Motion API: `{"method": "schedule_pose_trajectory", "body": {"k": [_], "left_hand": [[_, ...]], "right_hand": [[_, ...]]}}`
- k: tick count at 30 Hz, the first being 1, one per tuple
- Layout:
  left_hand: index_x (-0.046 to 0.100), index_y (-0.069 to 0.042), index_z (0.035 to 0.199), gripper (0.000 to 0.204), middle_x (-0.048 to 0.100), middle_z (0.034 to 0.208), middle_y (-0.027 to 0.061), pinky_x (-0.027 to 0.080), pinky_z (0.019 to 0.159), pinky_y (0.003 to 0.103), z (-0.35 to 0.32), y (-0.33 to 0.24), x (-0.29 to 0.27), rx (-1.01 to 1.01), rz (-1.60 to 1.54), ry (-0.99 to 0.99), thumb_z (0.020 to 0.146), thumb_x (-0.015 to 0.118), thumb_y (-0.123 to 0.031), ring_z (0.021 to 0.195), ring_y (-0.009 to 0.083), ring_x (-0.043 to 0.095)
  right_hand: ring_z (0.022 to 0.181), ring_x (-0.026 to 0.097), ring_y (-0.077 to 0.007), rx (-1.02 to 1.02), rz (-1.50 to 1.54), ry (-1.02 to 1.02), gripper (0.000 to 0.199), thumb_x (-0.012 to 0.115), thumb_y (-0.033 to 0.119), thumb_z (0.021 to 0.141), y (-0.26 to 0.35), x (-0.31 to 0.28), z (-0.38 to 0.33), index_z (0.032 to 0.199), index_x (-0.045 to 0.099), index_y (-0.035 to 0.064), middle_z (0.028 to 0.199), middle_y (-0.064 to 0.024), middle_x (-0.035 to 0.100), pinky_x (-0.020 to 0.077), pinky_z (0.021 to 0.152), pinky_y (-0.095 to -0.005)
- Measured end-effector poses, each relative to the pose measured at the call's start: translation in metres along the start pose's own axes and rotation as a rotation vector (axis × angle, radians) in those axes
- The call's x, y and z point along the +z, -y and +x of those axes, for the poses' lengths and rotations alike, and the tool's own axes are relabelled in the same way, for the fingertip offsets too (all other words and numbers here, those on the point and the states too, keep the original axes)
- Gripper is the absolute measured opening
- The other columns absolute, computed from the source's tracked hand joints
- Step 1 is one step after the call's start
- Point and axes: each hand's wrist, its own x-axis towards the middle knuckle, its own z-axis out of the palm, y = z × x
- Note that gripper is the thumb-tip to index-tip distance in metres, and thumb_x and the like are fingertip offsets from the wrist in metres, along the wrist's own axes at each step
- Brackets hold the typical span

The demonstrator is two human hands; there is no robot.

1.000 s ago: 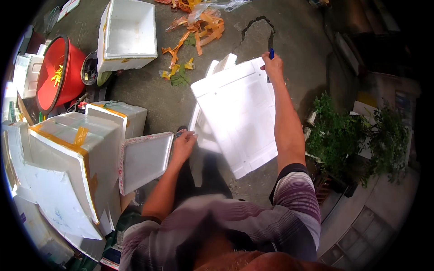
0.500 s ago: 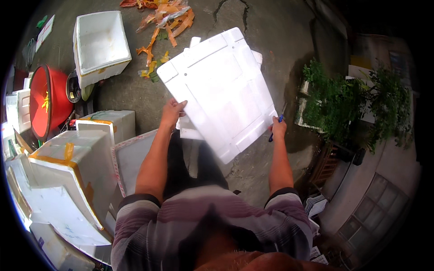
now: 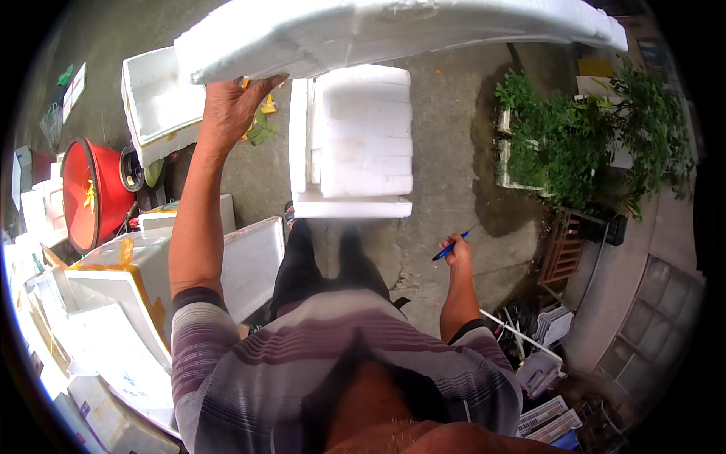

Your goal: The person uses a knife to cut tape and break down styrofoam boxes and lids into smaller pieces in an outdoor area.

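Note:
My left hand (image 3: 233,112) is raised at the top left, its fingers gripping the lower edge of a white foam lid (image 3: 393,38). The lid is tilted nearly edge-on and runs past the top of the picture. My right hand (image 3: 458,253) is lower, apart from the lid, closed round a slim blue-handled tool (image 3: 449,247). A thin point sticks out of one end of the tool; its exact kind is unclear. On the floor in front of my legs stands a white foam box (image 3: 367,136), with white foam edges showing along its left and near sides.
An open white foam box (image 3: 162,98) and a red tub (image 3: 83,193) are at the left. Several taped foam boxes (image 3: 113,276) pile up nearer me. Green plants (image 3: 575,144) stand in foam planters at the right, with a brown wooden rack (image 3: 561,246) below them.
The lid, held in both hands before, has been lifted up and away, tilting edge-on in my left hand. My right hand has let go of it and dropped lower. The foam box beneath has come into view.

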Motion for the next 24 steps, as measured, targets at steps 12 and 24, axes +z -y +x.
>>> {"method": "schedule_pose_trajectory", "body": {"k": [12, 24], "left_hand": [[0.051, -0.008, 0.105, 0.041, 0.048, 0.130, 0.0149, 0.036, 0.102, 0.047, -0.143, 0.110, 0.057, 0.316, 0.549, 0.216, 0.069, 0.055, 0.011, 0.124, 0.0401, 0.041], [0.046, -0.006, 0.130, 0.054, 0.036, 0.142, 0.0154, 0.016, 0.109, 0.056, -0.090, 0.124, 0.233, -0.103, 0.670, 0.240, 0.086, 0.058, -0.035, 0.137, 0.0364, 0.021]], "right_hand": [[0.058, 0.053, -0.0207, -0.057, -0.038, 0.140, 0.017, 0.051, 0.019, 0.090, -0.010, -0.019, -0.014, 0.101, 0.049, 0.0060, 0.081, -0.0118, 0.058, 0.0554, 0.061, -0.0461], [0.055, 0.054, -0.0122, -0.666, -0.718, 0.164, 0.023, 0.050, 0.021, 0.091, 0.045, 0.108, -0.062, 0.102, 0.052, 0.0003, 0.080, -0.0072, 0.062, 0.0457, 0.050, -0.0273]]}}
